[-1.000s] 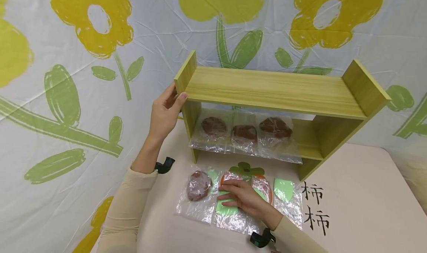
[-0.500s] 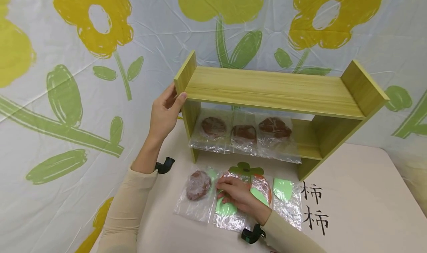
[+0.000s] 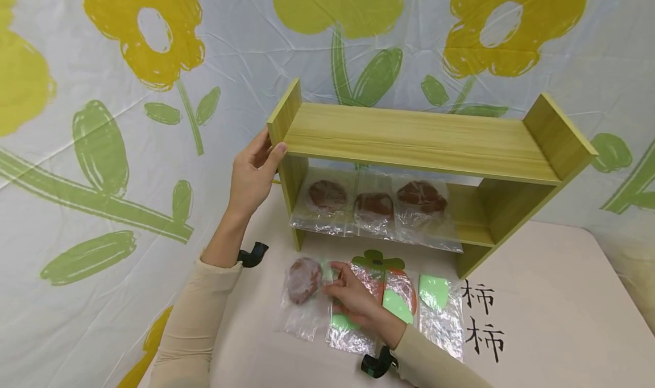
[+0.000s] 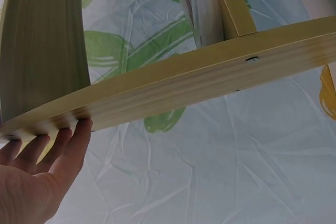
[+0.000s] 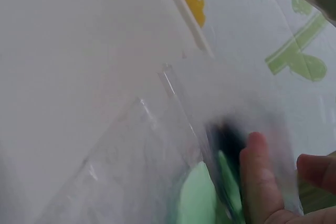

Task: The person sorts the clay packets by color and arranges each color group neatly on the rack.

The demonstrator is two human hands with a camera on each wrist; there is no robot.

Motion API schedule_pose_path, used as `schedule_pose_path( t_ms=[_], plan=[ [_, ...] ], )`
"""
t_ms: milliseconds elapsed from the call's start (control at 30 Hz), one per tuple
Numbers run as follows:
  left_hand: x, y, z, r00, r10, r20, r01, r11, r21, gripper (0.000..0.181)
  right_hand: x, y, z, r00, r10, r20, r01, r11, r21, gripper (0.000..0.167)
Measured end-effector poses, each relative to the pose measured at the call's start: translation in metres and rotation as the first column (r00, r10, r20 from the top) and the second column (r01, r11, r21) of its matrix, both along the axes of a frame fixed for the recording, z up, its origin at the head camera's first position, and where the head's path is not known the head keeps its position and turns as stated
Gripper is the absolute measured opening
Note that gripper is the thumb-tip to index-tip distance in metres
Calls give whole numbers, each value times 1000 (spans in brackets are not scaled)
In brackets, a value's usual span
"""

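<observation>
1. Currently, from the head view, the bag [image 3: 299,322] with a patty [image 3: 304,280] in it is just left of my right hand [image 3: 355,300], over the worktop [image 3: 552,297]. Its long axis runs from near the shelf [image 3: 409,132] towards me, and its right edge is by my fingertips. My right hand is nearer; my left hand [image 3: 251,177] grips the shelf's left side, higher up.
2. Half a second ago the bag looked wider and flatter; since then its lower left corner has shifted rightward, and my right fingertips have come slightly leftward.
3. From the left wrist, my fingers rest against the shelf's outer face.
4. From the right wrist, two fingertips stand apart beside the blurred bag; I can't tell whether they pinch it.
</observation>
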State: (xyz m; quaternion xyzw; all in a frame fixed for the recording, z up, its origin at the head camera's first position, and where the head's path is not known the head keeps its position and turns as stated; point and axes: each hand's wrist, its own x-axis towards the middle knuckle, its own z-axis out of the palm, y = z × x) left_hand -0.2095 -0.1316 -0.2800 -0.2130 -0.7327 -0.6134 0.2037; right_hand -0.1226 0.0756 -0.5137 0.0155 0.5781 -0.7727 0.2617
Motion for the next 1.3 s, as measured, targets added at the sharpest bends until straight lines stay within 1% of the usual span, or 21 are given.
schedule_pose_path(
  t_ms=[133,267,400,533,633,733,867,933,1100,1300],
  plan=[
    [0,0,1,1000,0,-2,0,1000,-2,49,2,-1,-3,1000,-15,19,16,999,-46,75],
    [0,0,0,1000,2,-2,-2,1000,-4,49,3,-1,-4,996,-25,80,35,992,-122,79],
    [0,-1,0,1000,-9,-4,9,1000,9,49,5,2,-4,991,-27,134,51,982,-182,71],
    [-1,-1,0,1000,-19,-15,20,1000,16,49,7,6,-3,983,-11,182,53,973,-226,61],
    [-1,-1,0,999,-23,-24,23,1000,13,49,7,10,-2,977,27,212,27,967,-251,59],
    [-1,-1,-1,999,-25,-24,25,1000,10,49,8,16,-1,975,48,217,3,974,-228,63],
    [-1,-1,0,1000,-23,-14,23,1000,5,49,10,26,-3,980,22,196,14,983,-181,73],
    [-1,-1,0,1000,-24,-10,24,1000,4,50,11,31,-3,984,15,178,17,983,-180,77],
    [-1,-1,0,999,-34,-7,34,999,8,50,14,50,-4,992,16,125,7,984,-180,78],
    [-3,-1,-1,999,-40,-4,40,999,15,50,20,75,3,998,18,56,-10,989,-151,78]
  ],
)
